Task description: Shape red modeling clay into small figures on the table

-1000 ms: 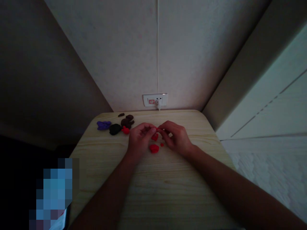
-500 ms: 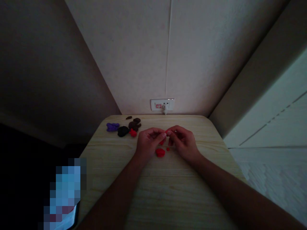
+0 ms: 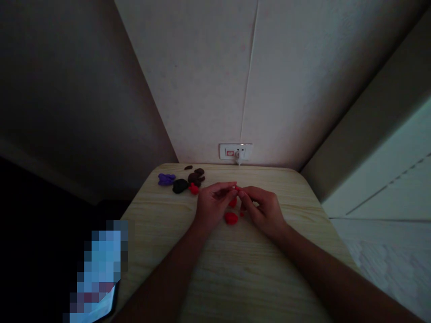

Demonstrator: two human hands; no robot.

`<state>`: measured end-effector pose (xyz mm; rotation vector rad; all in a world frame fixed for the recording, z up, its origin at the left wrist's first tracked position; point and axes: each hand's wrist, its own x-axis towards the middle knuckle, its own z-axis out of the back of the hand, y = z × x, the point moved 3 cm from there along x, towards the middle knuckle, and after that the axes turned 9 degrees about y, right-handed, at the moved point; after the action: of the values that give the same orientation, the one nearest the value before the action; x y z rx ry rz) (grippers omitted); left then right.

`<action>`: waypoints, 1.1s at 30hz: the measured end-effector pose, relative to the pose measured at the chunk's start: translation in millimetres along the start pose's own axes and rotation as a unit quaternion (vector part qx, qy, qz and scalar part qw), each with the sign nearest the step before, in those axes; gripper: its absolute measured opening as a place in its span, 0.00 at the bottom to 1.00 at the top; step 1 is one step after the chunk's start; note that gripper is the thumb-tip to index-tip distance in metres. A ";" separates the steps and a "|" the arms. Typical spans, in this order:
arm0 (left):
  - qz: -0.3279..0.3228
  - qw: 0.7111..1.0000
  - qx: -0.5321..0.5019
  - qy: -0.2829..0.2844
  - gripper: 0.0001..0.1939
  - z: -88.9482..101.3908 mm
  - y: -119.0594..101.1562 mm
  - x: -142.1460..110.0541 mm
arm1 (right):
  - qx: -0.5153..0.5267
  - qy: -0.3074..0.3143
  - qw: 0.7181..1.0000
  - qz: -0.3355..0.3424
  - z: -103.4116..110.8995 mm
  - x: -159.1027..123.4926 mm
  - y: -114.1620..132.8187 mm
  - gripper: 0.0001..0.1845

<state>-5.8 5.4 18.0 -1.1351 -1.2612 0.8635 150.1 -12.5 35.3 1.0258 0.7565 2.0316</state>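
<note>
My left hand (image 3: 215, 200) and my right hand (image 3: 262, 205) meet fingertip to fingertip above the table. Between them a small piece of red modelling clay (image 3: 237, 189) is pinched, mostly covered by the fingers. Just below the fingertips lies a red lump (image 3: 232, 202), partly hidden by my left thumb. A larger flattened red lump (image 3: 231, 218) rests nearer to me, and a tiny red bit (image 3: 241, 214) is beside it, close to my right hand. Left of my left hand sits another small red clay shape (image 3: 193, 189) with stubs on top.
On the wooden table (image 3: 232, 269), at the back left, lie purple clay (image 3: 166, 179), a black lump (image 3: 180, 185) and brown clay pieces (image 3: 195, 177). A wall socket (image 3: 235, 151) with a plug is behind the table. A lit, pixelated screen (image 3: 104, 264) stands at the lower left.
The camera view has swung, so the table and everything on it appear farther right and slightly lower. Both hands keep pinching the red clay, with small shifts of the fingers.
</note>
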 end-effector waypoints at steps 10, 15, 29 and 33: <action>-0.104 0.982 0.156 -0.019 0.03 1.8 -5.6 -0.7 | 0.001 0.012 1.000 -0.005 -1.5 -1.7 -2.8 0.20; -0.061 0.984 0.164 -0.012 0.05 0.6 -1.7 -2.1 | -0.002 -0.040 0.999 -0.025 1.3 -3.6 -13.2 0.14; -0.008 0.992 0.117 0.043 0.13 -4.8 2.6 -3.4 | 0.010 -0.045 0.998 0.036 1.5 -0.3 -10.9 0.14; -0.024 0.988 0.147 0.042 0.16 -4.9 -2.5 -3.4 | -0.011 -0.049 0.998 0.037 1.2 -1.7 -10.1 0.15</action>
<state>-1.8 0.7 19.8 -0.8934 -1.0480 0.9204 155.2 -8.0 27.6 1.1475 0.6529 2.0322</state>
